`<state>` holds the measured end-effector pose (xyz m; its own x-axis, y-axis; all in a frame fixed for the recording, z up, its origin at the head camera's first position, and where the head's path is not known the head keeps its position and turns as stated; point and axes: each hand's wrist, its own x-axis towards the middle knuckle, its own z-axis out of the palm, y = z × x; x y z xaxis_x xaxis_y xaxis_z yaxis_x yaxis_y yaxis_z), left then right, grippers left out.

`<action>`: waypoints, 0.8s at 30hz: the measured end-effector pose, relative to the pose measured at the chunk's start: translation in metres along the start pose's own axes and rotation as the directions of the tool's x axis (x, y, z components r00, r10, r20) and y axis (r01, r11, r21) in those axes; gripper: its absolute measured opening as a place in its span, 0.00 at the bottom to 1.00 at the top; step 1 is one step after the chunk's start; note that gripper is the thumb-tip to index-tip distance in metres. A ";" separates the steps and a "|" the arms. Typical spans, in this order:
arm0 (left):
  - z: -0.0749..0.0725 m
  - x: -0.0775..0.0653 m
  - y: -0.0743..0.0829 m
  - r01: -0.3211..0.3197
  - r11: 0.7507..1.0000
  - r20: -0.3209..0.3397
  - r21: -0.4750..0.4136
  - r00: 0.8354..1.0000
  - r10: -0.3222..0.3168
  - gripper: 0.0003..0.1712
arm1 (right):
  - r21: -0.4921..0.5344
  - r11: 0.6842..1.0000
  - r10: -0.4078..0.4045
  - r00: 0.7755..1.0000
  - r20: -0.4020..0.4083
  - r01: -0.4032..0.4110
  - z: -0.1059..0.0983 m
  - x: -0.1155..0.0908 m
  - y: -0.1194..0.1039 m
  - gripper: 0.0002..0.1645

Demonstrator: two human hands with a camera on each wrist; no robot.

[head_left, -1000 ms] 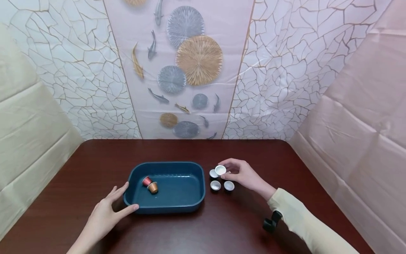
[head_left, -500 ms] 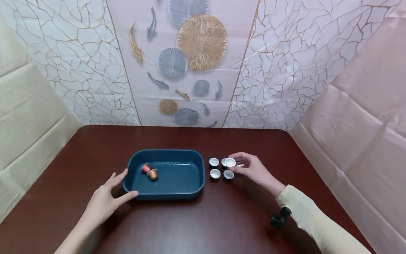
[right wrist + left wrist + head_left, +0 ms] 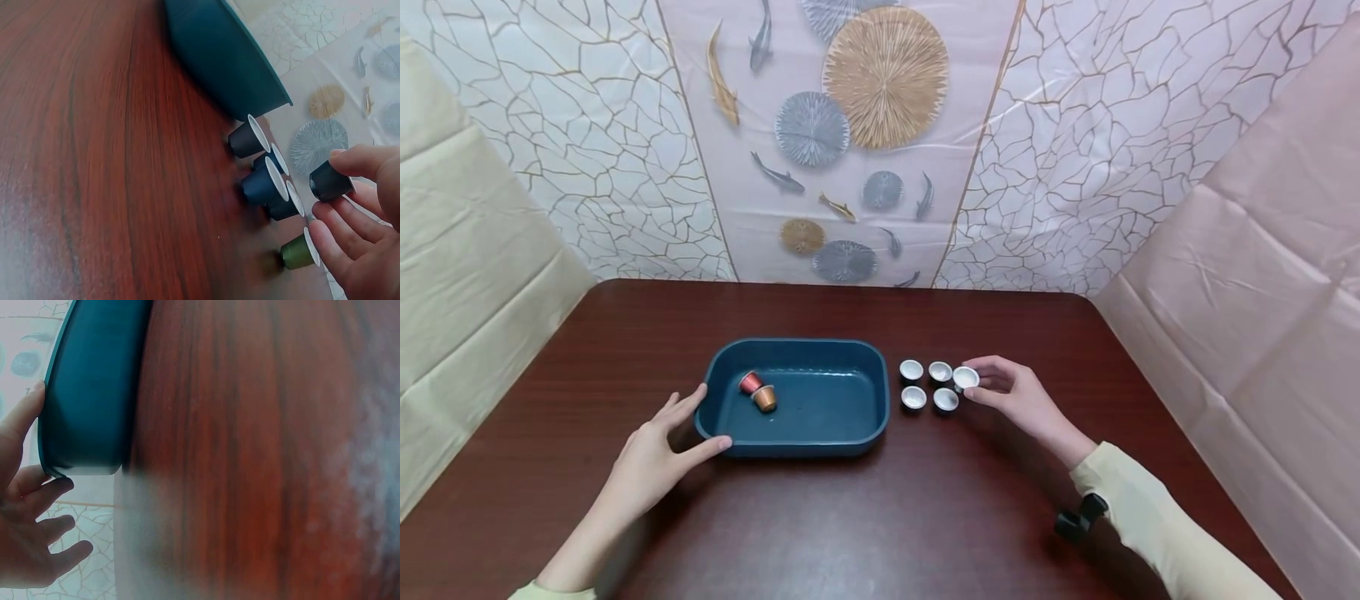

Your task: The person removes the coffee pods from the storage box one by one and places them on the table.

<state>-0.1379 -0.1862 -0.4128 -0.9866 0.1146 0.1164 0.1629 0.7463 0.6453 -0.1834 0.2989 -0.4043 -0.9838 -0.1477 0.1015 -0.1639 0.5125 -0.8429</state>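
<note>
My right hand [image 3: 1026,404] pinches a dark coffee capsule [image 3: 331,181] between thumb and fingers, its pale lid facing up in the head view. Just left of it, several dark capsules [image 3: 265,183] stand lid-up on the table in two rows. A green capsule [image 3: 300,252] sits below my right fingers in the right wrist view; the hand hides it in the head view. At the left end of a blue tray [image 3: 820,450], my left hand [image 3: 647,467] rests spread, thumb on the front rim and a finger at the left side. Inside lie a red capsule [image 3: 749,382] and a copper one [image 3: 764,398].
The dark wooden table [image 3: 835,533] runs back to a patterned cloth wall [image 3: 1037,167], with plain cloth panels at both sides. The tray's right end is close to the capsule rows. A black device [image 3: 1081,518] is strapped at the right wrist.
My right hand has carried its capsule rightward, from above the rows to their right side. The left hand stays at the tray. The head view has tilted downward.
</note>
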 end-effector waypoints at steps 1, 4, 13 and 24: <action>0.000 0.000 0.000 0.000 1.000 -0.001 -0.001 1.000 0.000 0.51 | 0.004 1.000 0.000 1.000 -0.007 0.000 -0.001 -0.001 0.001 0.24; 0.000 0.000 0.000 -0.001 1.000 -0.005 -0.002 1.000 0.001 0.51 | 0.021 1.000 -0.006 1.000 -0.018 0.006 -0.002 -0.003 0.003 0.24; 0.000 0.000 0.000 0.005 1.000 -0.001 0.000 1.000 -0.005 0.51 | 0.031 1.000 0.002 1.000 -0.021 -0.001 -0.002 -0.008 0.009 0.25; 0.001 0.000 0.000 0.018 1.000 0.009 0.001 1.000 -0.018 0.51 | 0.018 1.000 0.004 0.999 -0.039 -0.003 -0.001 -0.015 0.020 0.26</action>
<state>-0.1377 -0.1856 -0.4137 -0.9894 0.1071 0.0985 0.1454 0.7488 0.6466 -0.1723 0.3118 -0.4222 -0.9865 -0.1130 0.1188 -0.1597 0.4973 -0.8528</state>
